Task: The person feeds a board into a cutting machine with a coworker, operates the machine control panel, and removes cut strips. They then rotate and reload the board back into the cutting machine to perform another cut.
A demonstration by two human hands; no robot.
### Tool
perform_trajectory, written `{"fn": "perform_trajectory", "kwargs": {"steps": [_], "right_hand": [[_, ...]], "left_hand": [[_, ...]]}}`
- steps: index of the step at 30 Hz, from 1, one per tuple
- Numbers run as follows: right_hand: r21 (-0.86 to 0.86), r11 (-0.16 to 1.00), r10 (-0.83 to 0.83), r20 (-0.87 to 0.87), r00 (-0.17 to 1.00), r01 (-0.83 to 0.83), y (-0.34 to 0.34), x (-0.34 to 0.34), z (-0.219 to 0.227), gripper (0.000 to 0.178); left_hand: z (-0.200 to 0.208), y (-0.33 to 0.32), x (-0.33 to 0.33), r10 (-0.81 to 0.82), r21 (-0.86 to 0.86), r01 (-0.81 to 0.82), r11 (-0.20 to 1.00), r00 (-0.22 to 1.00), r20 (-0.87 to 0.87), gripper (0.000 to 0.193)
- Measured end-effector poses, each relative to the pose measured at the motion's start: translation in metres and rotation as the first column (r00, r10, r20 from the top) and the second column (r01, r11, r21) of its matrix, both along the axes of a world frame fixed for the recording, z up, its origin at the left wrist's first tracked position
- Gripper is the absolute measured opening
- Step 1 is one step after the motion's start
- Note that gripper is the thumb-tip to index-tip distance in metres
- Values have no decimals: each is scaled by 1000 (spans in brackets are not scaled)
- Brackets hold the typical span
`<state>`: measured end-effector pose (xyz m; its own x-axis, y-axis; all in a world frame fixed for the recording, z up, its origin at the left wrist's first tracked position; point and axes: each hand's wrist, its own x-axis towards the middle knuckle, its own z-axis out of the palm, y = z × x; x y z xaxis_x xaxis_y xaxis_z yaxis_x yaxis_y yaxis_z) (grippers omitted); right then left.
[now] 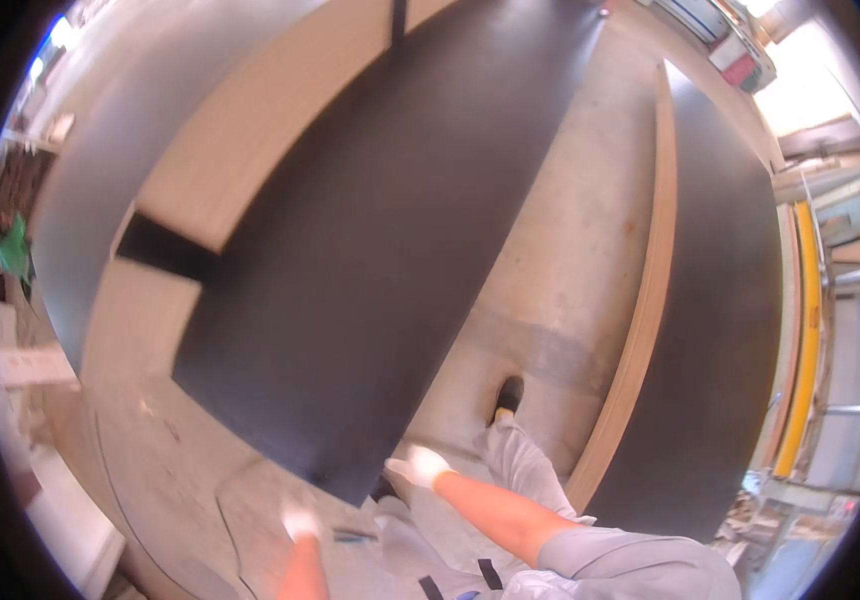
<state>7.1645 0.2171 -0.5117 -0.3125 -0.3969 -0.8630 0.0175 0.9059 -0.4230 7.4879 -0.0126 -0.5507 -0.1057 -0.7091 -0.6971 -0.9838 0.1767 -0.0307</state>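
Note:
A large dark flat panel (350, 250) stretches away from me, its near corner close to my hands. My right hand (420, 466), in a white glove, is at the panel's right edge near that corner. One finger or thumb points toward the edge; glare hides the others, and I cannot tell whether the hand grips it. Lower and to the left, my left hand (300, 521), also white-gloved, hangs over the floor apart from the panel. Motion smears its fingers, and nothing shows in it.
Pale wood-coloured boards (250, 120) with a black band (168, 247) lie along the panel's left side. Another dark panel (720, 300) with a light wooden edge (640, 330) is at right. Between them runs concrete floor (570, 230). A thin cable (225, 520) lies at lower left.

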Motion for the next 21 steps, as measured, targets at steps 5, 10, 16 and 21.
{"fn": "perform_trajectory", "kwargs": {"steps": [5, 10, 16, 21], "right_hand": [[97, 938, -320, -124, 939, 332, 190, -157, 72, 70], [-127, 605, -727, -489, 482, 786, 401, -250, 70, 63], [-126, 127, -842, -538, 40, 984, 580, -186, 102, 56], [-180, -279, -915, -249, -318, 943, 555, -77, 50, 50]], "left_hand": [[102, 110, -18, -312, 480, 314, 819, 946, -87, 82], [254, 137, -164, -251, 507, 264, 820, 963, -96, 74], [284, 124, -376, -540, 583, 481, 655, 838, -85, 65], [233, 80, -504, -888, 360, 823, 440, 458, 40, 61]]}}
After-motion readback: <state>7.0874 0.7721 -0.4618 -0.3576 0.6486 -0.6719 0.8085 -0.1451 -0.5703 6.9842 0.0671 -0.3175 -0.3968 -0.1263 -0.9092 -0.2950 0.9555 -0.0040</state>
